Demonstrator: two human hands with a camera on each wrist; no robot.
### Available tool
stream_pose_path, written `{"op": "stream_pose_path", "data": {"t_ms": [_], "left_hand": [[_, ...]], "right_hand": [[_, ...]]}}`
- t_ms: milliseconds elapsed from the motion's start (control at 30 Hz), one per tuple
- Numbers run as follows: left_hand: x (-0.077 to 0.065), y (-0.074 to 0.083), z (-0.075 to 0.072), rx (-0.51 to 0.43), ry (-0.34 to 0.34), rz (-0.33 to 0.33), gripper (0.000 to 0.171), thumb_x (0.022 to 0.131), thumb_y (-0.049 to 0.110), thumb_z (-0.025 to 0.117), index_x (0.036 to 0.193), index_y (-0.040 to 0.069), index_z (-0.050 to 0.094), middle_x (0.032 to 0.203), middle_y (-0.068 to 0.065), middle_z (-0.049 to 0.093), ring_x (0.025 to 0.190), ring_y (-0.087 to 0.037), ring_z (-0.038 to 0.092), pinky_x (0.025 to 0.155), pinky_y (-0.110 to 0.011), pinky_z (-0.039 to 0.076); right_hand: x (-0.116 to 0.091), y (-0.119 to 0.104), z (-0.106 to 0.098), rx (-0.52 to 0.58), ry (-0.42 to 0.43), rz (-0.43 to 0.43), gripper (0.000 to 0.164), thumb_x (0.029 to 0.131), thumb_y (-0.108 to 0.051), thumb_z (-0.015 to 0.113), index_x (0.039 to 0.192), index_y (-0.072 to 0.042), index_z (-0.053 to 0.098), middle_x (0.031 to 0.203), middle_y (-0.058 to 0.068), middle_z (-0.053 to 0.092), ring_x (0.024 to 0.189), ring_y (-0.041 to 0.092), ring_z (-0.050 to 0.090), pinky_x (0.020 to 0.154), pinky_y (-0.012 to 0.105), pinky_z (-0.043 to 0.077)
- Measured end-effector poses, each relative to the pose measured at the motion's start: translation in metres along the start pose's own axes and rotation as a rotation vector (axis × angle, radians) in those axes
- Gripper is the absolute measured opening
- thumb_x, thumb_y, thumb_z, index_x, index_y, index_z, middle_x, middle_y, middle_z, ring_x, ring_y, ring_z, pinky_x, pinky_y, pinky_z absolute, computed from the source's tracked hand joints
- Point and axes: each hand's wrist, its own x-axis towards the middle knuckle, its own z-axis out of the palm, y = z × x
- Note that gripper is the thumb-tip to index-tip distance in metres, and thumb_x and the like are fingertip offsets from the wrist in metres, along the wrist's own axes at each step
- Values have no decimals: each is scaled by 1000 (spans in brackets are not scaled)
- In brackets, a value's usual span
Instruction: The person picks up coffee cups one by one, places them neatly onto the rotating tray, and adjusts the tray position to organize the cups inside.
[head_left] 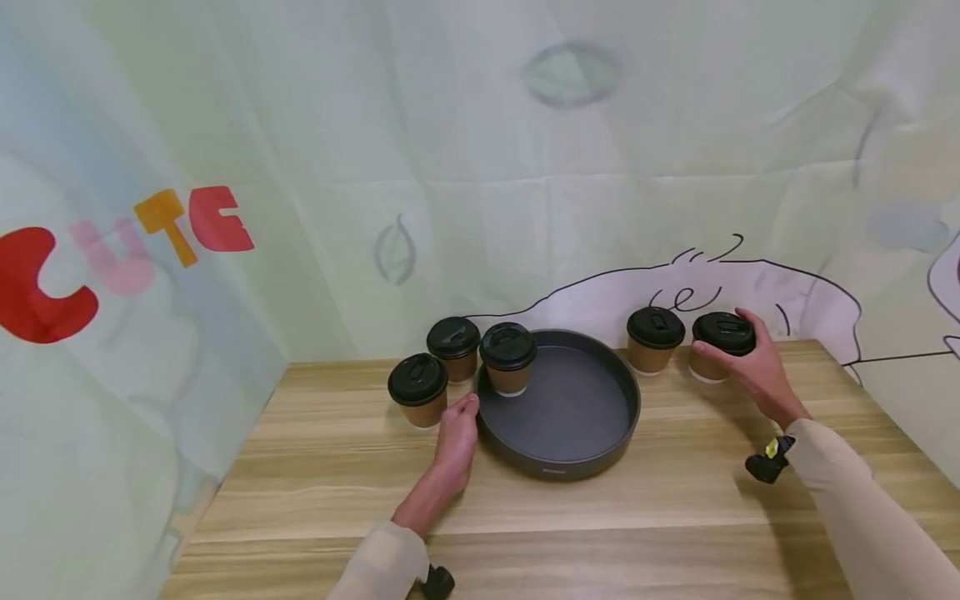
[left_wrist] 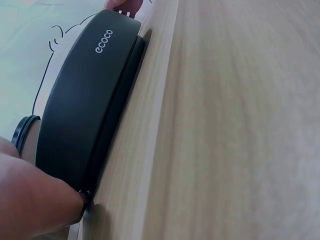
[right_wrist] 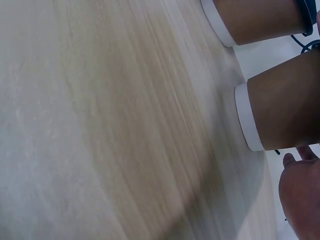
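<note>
A round dark grey tray (head_left: 577,412) lies on the table; its side wall, lettered "ecoco" (left_wrist: 85,105), fills much of the left wrist view. My left hand (head_left: 455,442) grips the tray's left rim, thumb (left_wrist: 40,200) against the outer wall. One lidded paper cup (head_left: 509,367) stands upright inside the tray at its left. At the far right, my right hand (head_left: 753,367) holds a brown paper cup (head_left: 722,335) with a black lid, thumb and fingers around its sides. In the right wrist view this cup (right_wrist: 285,105) has a white base band close to the tabletop.
Another lidded cup (head_left: 654,340) stands between the tray and the right hand. Two more cups, one at the back (head_left: 454,348) and one nearer (head_left: 420,390), stand left of the tray. A printed curtain (head_left: 480,208) hangs behind the wooden table (head_left: 585,542).
</note>
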Motion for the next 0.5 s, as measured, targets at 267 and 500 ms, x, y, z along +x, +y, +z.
{"op": "stream_pose_path", "data": {"t_ms": [267,500], "left_hand": [[-3,0,0,-10,8,9,48,111,17,43,150,-11,44,160,-28,36,151,-41,27,124,-53,23],[-2,0,0,-25,4,3,48,111,16,42,151,-10,43,161,-27,34,152,-40,25,125,-53,21]], "right_hand": [[1,4,6,5,67,-33,93,92,-33,81,162,-8,25,154,23,37,138,35,37,118,39,30],[0,8,12,34,146,-72,81,92,-28,82,155,-7,35,144,17,43,127,19,43,107,21,35]]}}
